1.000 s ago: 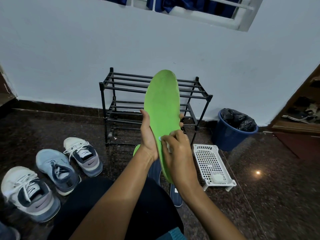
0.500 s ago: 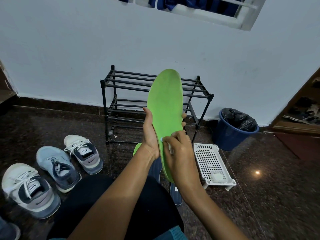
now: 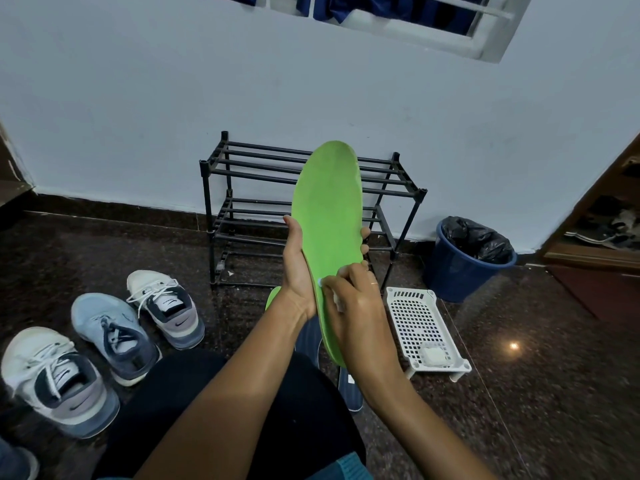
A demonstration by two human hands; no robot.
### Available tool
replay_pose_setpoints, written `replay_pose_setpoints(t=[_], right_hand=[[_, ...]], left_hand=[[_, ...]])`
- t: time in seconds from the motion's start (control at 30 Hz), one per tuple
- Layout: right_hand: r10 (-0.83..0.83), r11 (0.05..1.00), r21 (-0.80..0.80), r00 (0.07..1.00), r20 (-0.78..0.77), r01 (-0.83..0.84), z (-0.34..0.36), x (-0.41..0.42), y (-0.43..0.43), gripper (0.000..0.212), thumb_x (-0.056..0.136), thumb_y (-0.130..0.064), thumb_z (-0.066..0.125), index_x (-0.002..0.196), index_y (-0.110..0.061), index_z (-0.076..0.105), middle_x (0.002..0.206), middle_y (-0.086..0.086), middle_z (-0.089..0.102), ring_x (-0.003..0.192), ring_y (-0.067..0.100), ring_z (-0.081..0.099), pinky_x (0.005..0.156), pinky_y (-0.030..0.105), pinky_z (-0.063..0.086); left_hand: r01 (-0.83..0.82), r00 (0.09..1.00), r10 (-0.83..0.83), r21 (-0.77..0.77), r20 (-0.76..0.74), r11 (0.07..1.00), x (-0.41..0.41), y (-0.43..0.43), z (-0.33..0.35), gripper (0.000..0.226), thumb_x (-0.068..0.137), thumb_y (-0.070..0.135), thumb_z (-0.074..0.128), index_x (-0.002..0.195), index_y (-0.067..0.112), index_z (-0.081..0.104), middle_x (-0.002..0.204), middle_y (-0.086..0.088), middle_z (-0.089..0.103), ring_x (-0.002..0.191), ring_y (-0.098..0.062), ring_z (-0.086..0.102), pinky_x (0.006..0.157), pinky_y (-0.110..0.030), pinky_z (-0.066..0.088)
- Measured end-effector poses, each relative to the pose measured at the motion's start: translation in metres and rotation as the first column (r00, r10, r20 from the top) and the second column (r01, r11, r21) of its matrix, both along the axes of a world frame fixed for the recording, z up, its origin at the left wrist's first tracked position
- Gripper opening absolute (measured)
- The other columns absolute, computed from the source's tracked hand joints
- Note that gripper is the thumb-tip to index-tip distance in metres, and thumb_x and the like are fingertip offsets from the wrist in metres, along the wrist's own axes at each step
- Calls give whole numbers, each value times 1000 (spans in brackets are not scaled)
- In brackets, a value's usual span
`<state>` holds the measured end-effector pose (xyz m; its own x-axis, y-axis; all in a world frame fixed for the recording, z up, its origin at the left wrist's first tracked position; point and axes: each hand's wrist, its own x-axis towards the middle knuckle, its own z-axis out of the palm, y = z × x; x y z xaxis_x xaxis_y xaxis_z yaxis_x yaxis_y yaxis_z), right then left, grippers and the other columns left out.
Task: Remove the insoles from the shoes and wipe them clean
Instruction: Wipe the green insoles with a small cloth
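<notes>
A long green insole (image 3: 329, 209) stands upright in front of me. My left hand (image 3: 298, 268) grips it at mid-length, thumb on the left edge and fingertips showing on the right edge. My right hand (image 3: 353, 306) holds a small white wipe (image 3: 337, 301) pressed against the insole's lower half. A second green insole (image 3: 273, 296) peeks out below my left wrist. Three sneakers stand on the floor at left: a white and grey one (image 3: 166, 306), a light blue one (image 3: 110, 337) and another white and grey one (image 3: 55, 379).
A black metal shoe rack (image 3: 242, 188) stands against the white wall. A white perforated plastic tray (image 3: 420, 327) with a white lump in it lies at right. A blue bin (image 3: 460, 268) with a black liner stands behind it. Dark blue footwear (image 3: 349, 393) lies under my arms.
The insole and both hands stay almost where they were. My right hand with the wipe has shifted very slightly on the insole's lower part.
</notes>
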<state>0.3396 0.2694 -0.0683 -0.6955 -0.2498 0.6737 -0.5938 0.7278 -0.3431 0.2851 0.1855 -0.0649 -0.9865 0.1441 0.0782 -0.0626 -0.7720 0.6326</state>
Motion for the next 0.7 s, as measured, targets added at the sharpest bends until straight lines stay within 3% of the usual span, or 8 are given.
replay_pose_setpoints(t=[0.17,0.27,0.4,0.53,0.7], right_hand=[[-67,997,-23,998,12,68,7,-19,-1,12,72,8,60,82,6,67,78,15,53,71,30,52,62,27,33],[-64,998,-16,998,10,64,7,-17,-4,12,74,7,60,83,5,67,79,14,54,73,29,52,60,24,35],[8,999,-38,999,37,-7,1,-2,-2,9,80,1,59,83,3,67,81,11,53,77,25,51,69,24,36],[-9,1000,-18,1000,15,9,1,2,-1,11,79,-3,57,77,3,66,77,12,53,71,25,51,63,28,36],[-75,997,-3,997,-13,75,9,-16,-2,9,74,1,57,76,4,66,77,13,53,69,28,53,51,30,43]], left_hand=[[16,1000,-15,-22,13,1000,-1,-1,1,97,83,77,8,118,2,60,104,-17,68,85,-25,66,76,-31,55],[8,1000,-7,-23,16,1000,0,-2,0,97,84,77,8,117,2,60,104,-16,68,83,-24,67,74,-31,56],[-4,1000,4,11,9,1000,1,-2,1,97,84,77,10,115,0,60,101,-16,67,77,-24,63,68,-32,53],[4,1000,-4,29,3,1000,0,0,2,97,84,78,11,116,-1,59,100,-17,66,77,-24,61,66,-32,53],[15,1000,-15,-40,19,999,0,-2,0,97,85,76,7,114,2,61,102,-16,69,83,-24,67,75,-30,56]])
